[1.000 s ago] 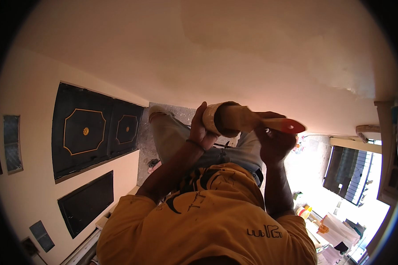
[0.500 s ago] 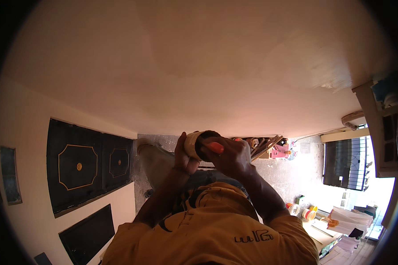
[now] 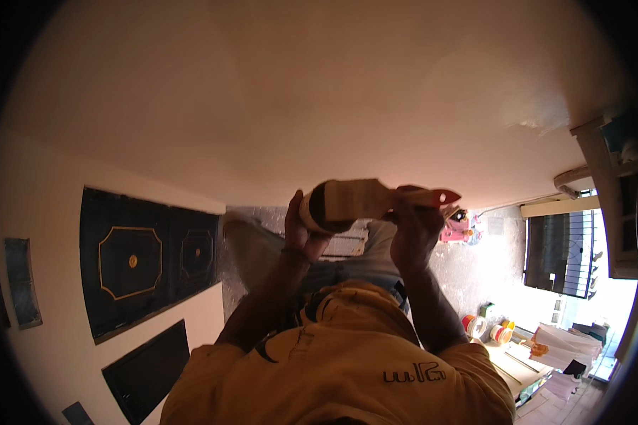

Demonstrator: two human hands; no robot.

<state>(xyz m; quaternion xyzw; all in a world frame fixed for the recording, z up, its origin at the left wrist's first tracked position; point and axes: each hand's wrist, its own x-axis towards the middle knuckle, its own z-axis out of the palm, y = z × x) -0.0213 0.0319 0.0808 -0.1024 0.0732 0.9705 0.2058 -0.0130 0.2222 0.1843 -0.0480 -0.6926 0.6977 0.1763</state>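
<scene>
My left hand (image 3: 305, 239) is wrapped round a small pale tub (image 3: 306, 212), tilted so its dark opening faces right. My right hand (image 3: 416, 232) grips a wide paintbrush (image 3: 361, 199) by its handle, whose red end with a hanging hole sticks out to the right. The brush lies nearly level, its broad head across the tub's mouth. Whether the bristles touch the tub's rim or contents I cannot tell. Just beyond both hands stands a smooth pale wall (image 3: 298, 106).
Dark panelled doors (image 3: 129, 262) with gold trim are on the left. On the right, red and white buckets (image 3: 501, 333) stand beside a board with sheets on it. Pink items (image 3: 458, 230) lie by the wall's foot, and a dark barred gate (image 3: 560, 251) stands farther right.
The paintbrush has come up from the tub's mouth and swung level, its red handle end now pointing right. My right hand has moved right; the left still holds the tub.
</scene>
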